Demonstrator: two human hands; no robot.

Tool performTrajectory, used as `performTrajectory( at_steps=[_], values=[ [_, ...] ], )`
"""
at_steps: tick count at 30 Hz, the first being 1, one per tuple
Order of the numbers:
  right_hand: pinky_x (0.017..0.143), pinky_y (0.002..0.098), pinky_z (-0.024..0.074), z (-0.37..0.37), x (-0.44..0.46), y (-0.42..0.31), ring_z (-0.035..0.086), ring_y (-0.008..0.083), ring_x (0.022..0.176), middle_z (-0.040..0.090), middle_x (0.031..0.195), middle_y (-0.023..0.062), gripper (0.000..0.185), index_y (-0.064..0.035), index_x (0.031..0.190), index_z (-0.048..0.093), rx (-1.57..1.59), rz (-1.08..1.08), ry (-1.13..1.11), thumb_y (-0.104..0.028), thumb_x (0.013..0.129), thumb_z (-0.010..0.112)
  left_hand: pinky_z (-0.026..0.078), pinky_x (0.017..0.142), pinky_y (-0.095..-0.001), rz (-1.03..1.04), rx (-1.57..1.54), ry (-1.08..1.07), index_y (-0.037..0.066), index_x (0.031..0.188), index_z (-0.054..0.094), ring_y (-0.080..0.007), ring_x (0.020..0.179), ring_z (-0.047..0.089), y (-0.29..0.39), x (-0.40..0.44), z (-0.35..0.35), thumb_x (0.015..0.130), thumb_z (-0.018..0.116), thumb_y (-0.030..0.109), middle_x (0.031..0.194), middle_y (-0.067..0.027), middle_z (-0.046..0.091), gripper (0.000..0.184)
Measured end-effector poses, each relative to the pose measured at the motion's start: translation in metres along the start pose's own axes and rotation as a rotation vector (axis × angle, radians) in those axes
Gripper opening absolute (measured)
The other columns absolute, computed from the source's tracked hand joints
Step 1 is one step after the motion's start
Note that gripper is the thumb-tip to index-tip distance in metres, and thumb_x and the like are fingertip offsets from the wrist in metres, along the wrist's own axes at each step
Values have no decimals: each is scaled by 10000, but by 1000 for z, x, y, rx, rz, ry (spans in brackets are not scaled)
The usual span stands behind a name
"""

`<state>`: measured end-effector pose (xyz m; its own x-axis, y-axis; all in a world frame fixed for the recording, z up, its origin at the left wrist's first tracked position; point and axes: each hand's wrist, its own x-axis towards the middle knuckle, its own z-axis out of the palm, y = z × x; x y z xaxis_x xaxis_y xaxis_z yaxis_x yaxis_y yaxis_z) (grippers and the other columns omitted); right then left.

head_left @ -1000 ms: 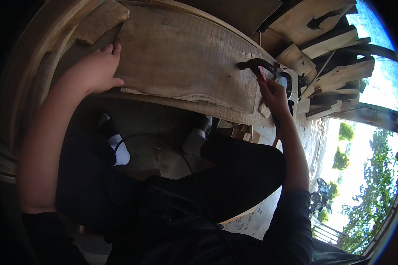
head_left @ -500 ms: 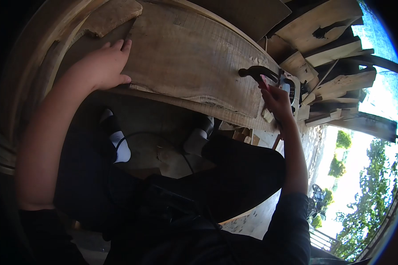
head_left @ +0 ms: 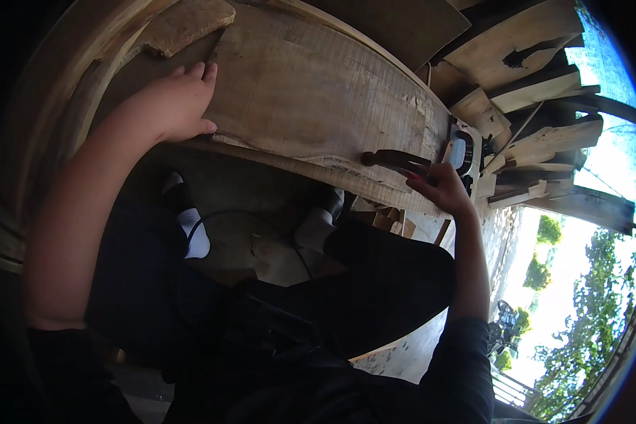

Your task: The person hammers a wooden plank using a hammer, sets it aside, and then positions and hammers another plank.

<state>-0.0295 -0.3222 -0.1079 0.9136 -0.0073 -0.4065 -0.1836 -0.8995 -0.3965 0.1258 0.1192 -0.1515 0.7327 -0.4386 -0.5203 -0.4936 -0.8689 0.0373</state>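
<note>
A wide wooden board (head_left: 297,92) lies across the bench in front of me. My left hand (head_left: 184,102) rests at the board's left end, its fingers spread and its thumb by the near edge. Toward the right end, my right hand (head_left: 442,189) is closed round the reddish handle of a hammer. The dark head of that claw hammer (head_left: 396,160) is above the near right part of the board; whether it touches the wood I cannot tell.
A grey-and-black power tool (head_left: 463,151) sits beyond the board's right end. Wooden offcuts (head_left: 516,53) are piled at the back right. A rough piece of wood (head_left: 187,27) lies at the far left. My feet and a dark cable (head_left: 242,214) are below the bench.
My right hand has brought the hammer toward me and slightly left, from the board's middle to its near side. My left hand stays at the left end, only slightly shifted in view.
</note>
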Motion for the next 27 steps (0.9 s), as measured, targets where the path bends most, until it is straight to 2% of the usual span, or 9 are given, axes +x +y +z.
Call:
performTrajectory(
  at_steps=[2,4,8,10,11,13,17,25,27],
  values=[
    [616,281,472,1,0,-1,537,75,610,642,657,24,357,42,893,746,11,-29,18,-306,881,825,396,1192,-443,2,3,8,-27,1603,156,-386,1491,336,-1,2,3,927,710,372,1647,-235,256,961],
    [563,284,406,-1,5,-1,496,45,613,597,627,11,340,23,805,730,14,-99,-36,-291,874,842,393,1194,-444,5,6,16,-29,1602,155,-388,1493,332,0,2,2,927,711,372,1646,-239,255,962],
    [562,284,404,6,10,-10,481,47,608,582,618,11,337,30,806,724,56,-54,37,-280,888,826,383,1201,-446,-5,8,-6,-27,1605,140,-396,1496,326,3,0,0,930,708,377,1646,-248,248,971],
    [589,290,450,6,14,-9,527,60,645,653,692,42,307,28,987,747,93,-111,50,-269,920,790,381,1202,-446,-11,11,-5,-26,1606,135,-399,1496,325,3,2,0,931,707,380,1647,-248,245,974],
    [589,290,450,3,18,-10,527,60,645,653,692,42,307,28,987,747,93,-111,50,-269,920,790,381,1202,-446,-9,12,-5,-24,1607,130,-401,1494,327,3,2,1,931,707,382,1650,-244,240,977],
    [580,293,432,-3,24,-14,486,59,637,606,662,36,294,38,945,728,-116,-26,1,-254,943,763,381,1202,-447,-10,12,-7,-22,1608,126,-404,1493,328,2,1,2,930,707,383,1653,-241,236,981],
    [583,291,434,2,31,-13,471,57,638,581,658,24,293,38,945,726,-13,-80,63,-255,955,748,389,1197,-448,-10,15,-9,-25,1606,133,-395,1495,326,3,1,-1,928,711,379,1655,-231,237,978],
    [630,272,485,12,52,-6,561,63,662,647,721,24,399,7,1216,720,187,1,205,-310,973,726,415,1179,-451,-8,11,18,-36,1598,155,-394,1482,344,3,0,4,927,716,363,1646,-236,253,961],
    [627,277,488,12,59,-7,569,67,657,651,722,27,403,6,1215,721,179,8,210,-314,971,728,415,1178,-453,0,-1,19,-44,1594,160,-408,1473,353,3,-1,3,921,726,359,1640,-242,263,967]
  ],
)
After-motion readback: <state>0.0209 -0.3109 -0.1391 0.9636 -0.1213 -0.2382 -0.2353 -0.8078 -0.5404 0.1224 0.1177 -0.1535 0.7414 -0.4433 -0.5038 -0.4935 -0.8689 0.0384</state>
